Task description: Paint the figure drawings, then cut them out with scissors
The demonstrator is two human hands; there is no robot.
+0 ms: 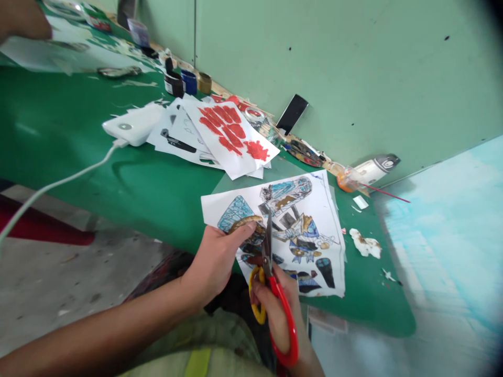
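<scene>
A white sheet of paper (324,235) carries several coloured drawings in blue, brown and black. My left hand (214,262) pinches its near left part, with the thumb on top over a brown drawing. In my right hand (279,309) is a pair of scissors (286,317) with one red and one yellow handle loop. The blades point away from me and lie at the paper, close to my left thumb. Whether they are parted or closed at the cut is hard to make out.
A green table (165,193) holds a stack of papers with red shapes (223,128), a white power bank (133,125) with a cable, paint jars (188,82) and paper scraps (365,243). A phone (293,114) leans on the wall. Another person's hand (23,21) is at the far left.
</scene>
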